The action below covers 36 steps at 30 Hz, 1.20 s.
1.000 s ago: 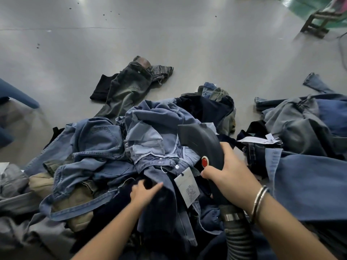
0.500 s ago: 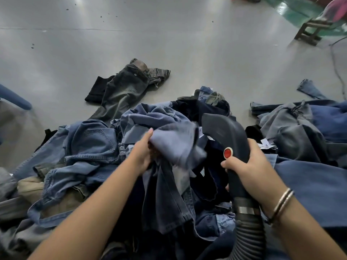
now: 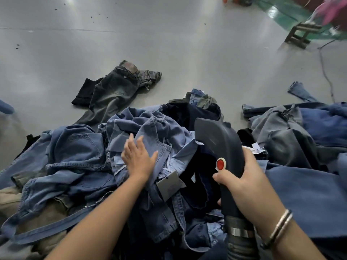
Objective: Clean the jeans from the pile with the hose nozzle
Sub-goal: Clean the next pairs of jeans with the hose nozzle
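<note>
Roughly early-stage, judging by the heap: most of the pile (image 3: pixel 78 166) looks untouched and no pair is laid out flat for cleaning yet.

- Left hand (image 3: pixel 138 158): fingers straight and spread, palm down on the light-blue jeans (image 3: pixel 150 132) at the top of the heap. Pressing or smoothing, not gripping.
- Right hand (image 3: pixel 242 182): wrapped round the handle of the hose nozzle (image 3: pixel 219 145), thumb just below the red button (image 3: pixel 220 164). Not clear whether the button is pressed. Ribbed hose (image 3: pixel 240 244) runs down from the handle, below that hand.
- Nozzle mouth points forward and left, just right of the left hand's fingertips, above the same light-blue pair. Can't tell if it touches the fabric.
- Dark jeans (image 3: pixel 112 91) lie alone on the floor (image 3: pixel 169 44), well beyond the left hand. Possibly a finished pair set aside; that's a guess.
- Second heap (image 3: pixel 309 128) sits right of the nozzle hand.

Left to do: this pair, then the rest.

Labels: grey hang tag (image 3: pixel 170 184) just below the left wrist, print unreadable. White tag (image 3: pixel 258 148) right of the nozzle, also unreadable. Brown waistband patch (image 3: pixel 131 67) on the dark jeans, no brand legible.
</note>
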Tool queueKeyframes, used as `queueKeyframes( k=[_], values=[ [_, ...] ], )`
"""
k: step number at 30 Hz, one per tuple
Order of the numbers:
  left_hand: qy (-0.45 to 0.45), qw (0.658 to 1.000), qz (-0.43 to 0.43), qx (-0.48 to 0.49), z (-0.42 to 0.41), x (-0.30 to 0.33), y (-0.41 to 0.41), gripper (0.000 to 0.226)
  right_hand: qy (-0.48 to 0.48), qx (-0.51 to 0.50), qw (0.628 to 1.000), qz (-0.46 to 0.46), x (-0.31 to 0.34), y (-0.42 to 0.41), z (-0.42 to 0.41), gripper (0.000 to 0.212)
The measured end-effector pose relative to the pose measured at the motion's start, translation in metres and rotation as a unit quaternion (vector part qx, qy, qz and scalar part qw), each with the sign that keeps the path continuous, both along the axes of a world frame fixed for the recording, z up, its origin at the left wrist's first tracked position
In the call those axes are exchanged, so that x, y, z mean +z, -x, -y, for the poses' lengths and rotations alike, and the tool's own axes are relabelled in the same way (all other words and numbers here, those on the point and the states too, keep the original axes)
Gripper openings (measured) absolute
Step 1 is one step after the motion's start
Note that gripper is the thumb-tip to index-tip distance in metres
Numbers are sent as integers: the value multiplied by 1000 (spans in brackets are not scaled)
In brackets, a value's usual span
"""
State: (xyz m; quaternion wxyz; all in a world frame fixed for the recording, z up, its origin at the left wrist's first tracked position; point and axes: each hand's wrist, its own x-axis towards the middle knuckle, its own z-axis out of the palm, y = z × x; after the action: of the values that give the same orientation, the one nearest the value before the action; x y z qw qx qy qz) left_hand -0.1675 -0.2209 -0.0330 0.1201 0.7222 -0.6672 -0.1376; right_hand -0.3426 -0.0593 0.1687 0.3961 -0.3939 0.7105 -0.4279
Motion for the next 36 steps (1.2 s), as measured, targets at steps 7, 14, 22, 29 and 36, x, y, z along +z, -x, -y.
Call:
queueKeyframes(
  k=[7,14,22,29,36],
  values=[
    [-371,910,-182,-40,-6,-20,-74,16,-6,39,999,-17,-6,-10,7,26],
    [40,999,8,-2,-70,-17,-82,55,-34,58,997,-37,-10,-15,-3,28],
    [-21,975,-202,92,-17,0,-34,16,-28,59,997,-42,-9,-22,0,26],
    [-279,863,-268,324,13,-60,-57,77,-28,59,997,-28,-14,-21,1,28],
    [-132,734,-570,344,-29,-22,-52,21,-51,12,999,-4,-20,-24,10,31]
  ],
)
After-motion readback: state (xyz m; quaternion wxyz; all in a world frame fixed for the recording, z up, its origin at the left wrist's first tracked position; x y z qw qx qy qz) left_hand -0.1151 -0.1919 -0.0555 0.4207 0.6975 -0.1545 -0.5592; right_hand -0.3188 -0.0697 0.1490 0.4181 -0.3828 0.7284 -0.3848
